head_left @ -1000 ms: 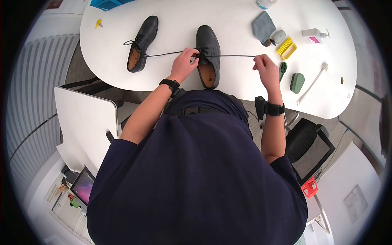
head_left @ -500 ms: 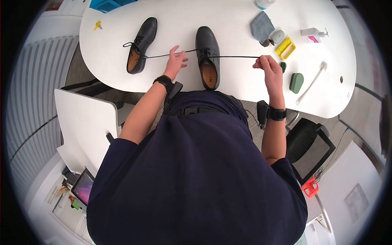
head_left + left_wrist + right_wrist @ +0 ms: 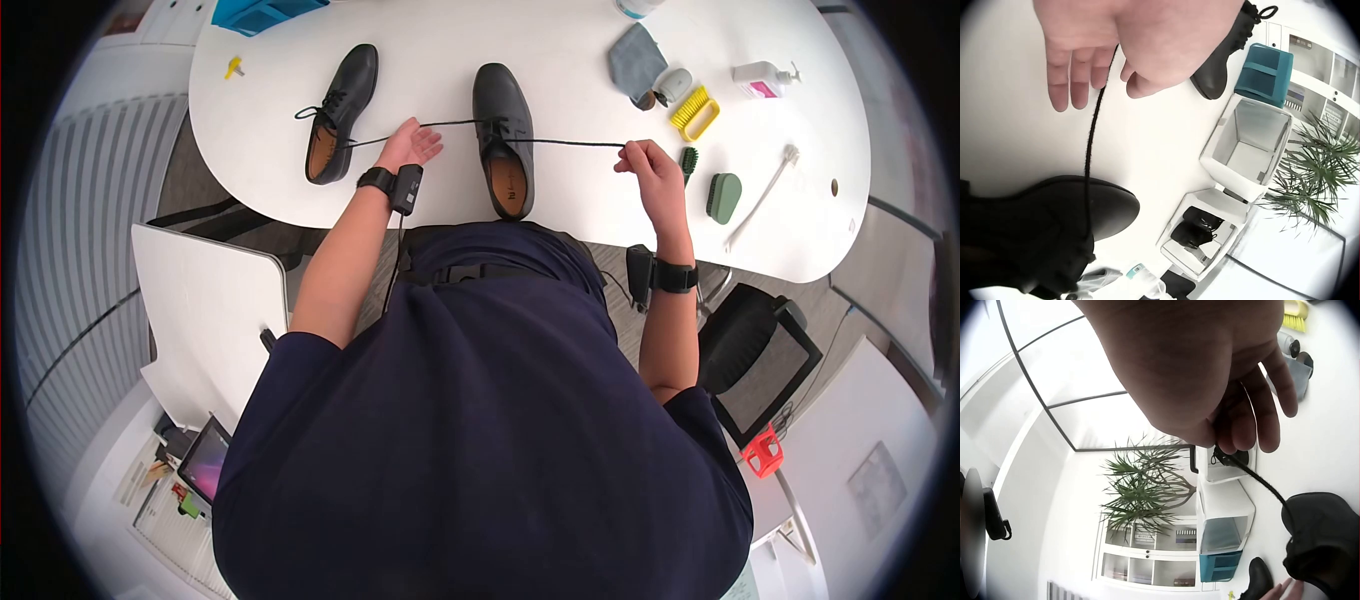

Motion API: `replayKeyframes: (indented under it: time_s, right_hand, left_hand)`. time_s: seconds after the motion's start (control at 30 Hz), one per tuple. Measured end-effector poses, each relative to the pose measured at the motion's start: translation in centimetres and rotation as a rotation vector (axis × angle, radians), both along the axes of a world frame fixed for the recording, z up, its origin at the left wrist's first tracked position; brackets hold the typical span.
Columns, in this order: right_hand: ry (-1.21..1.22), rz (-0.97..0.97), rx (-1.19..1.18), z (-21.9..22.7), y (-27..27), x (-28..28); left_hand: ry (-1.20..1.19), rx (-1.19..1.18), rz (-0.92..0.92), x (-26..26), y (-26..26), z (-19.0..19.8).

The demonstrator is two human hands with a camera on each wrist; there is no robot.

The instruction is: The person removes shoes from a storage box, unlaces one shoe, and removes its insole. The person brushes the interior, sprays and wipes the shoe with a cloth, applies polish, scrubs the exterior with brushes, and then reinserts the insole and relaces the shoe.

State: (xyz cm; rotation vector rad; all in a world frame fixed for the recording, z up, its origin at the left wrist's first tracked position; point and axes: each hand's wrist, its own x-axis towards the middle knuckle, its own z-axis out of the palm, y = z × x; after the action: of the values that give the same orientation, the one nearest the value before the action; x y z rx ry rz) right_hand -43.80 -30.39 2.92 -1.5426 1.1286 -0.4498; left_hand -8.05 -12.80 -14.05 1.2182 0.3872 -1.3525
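A black lace-up shoe (image 3: 502,95) lies on the white table with its toe pointing away from the body. My right hand (image 3: 658,185) pinches a taut dark lace (image 3: 575,142) running from that shoe's eyelets; the right wrist view shows the lace (image 3: 1266,481) at the fingertips. To the shoe's left, my left hand (image 3: 408,146) has extended, spread fingers. Another length of lace (image 3: 1091,137) passes by its palm in the left wrist view; whether it touches the skin, I cannot tell. A second black shoe (image 3: 357,80), its laces in a bow, lies farther left.
On the table's right side are a grey cloth (image 3: 637,62), a yellow brush (image 3: 695,113), a green brush (image 3: 724,197), a pump bottle (image 3: 765,78) and a long white-handled tool (image 3: 765,195). A blue container (image 3: 262,12) is at the far left. White boxes (image 3: 1216,147) show in the left wrist view.
My left hand has moved left from the near shoe's laces toward the other shoe, and its fingers have straightened. The right hand has kept its pinch on the lace with little movement.
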Motion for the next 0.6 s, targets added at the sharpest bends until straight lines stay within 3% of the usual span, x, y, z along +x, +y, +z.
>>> replayKeyframes:
  time_s: [0.13,0.23,0.3,0.33,0.43,0.53,0.6]
  right_hand:
    - [0.005,-0.010,-0.003,-0.2,-0.3,-0.2]
    - [0.014,-0.032,-0.008,-0.5,-0.5,-0.5]
    - [0.016,-0.047,-0.008,-0.7,-0.8,-0.8]
    - [0.053,-0.049,-0.024,-0.8,-0.8,-1.0]
    - [0.130,-0.047,-0.061,-0.6,-0.8,-1.3]
    - [0.188,-0.041,-0.076,-1.3,-0.7,-1.9]
    - [0.204,-0.035,-0.072,-2.1,-0.8,-2.2]
  left_hand:
    - [0.091,0.021,-0.049,-1.4,-0.5,2.3]
    - [0.020,-0.025,-0.019,-0.9,-0.3,0.2]
    - [-0.213,-0.050,0.060,-0.6,-0.3,0.3]
    - [-0.213,-0.049,0.061,-0.2,0.0,0.5]
    - [-0.230,-0.271,0.307,0.8,0.1,2.2]
    - [-0.196,-0.395,0.325,0.4,-0.3,6.2]
    - [-0.233,-0.400,0.303,0.3,-0.1,6.7]
